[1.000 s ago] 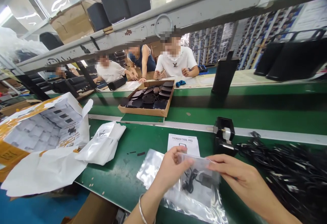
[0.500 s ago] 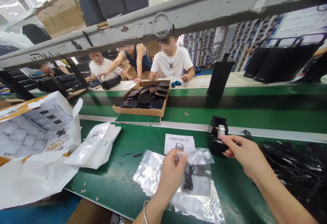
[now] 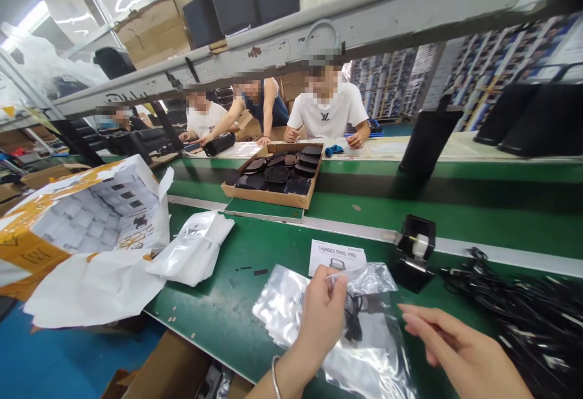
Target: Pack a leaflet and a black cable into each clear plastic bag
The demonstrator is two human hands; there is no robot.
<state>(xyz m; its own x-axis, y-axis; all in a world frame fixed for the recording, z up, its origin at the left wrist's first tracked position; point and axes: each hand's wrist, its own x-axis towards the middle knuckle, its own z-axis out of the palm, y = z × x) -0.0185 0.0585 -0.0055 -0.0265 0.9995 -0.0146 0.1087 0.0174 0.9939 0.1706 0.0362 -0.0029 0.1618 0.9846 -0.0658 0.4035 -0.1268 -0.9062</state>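
Note:
My left hand [image 3: 324, 309] pinches the folded top of a clear plastic bag [image 3: 364, 293] that holds a coiled black cable [image 3: 352, 325]. The bag hangs just above a stack of empty clear bags [image 3: 285, 302] on the green bench [image 3: 228, 320]. My right hand [image 3: 449, 343] hovers to the right of the bag, fingers pressed together and pointing left; whether anything is between them is hidden. A black tape dispenser [image 3: 413, 253] stands behind the hands. A leaflet printed "THUNDER TRAIL PRO" [image 3: 337, 255] lies flat behind the bag.
A heap of black cables [image 3: 523, 311] fills the right side. White bags [image 3: 195, 247] and an open lined carton [image 3: 82, 220] sit left. On the belt are a cardboard tray of black discs [image 3: 273, 179] and an upright black speaker [image 3: 428, 138]. Several people [image 3: 330, 113] work opposite.
My right hand reached to the tape dispenser and has come back toward me, right of the bag. My left hand kept its pinch on the bag's top.

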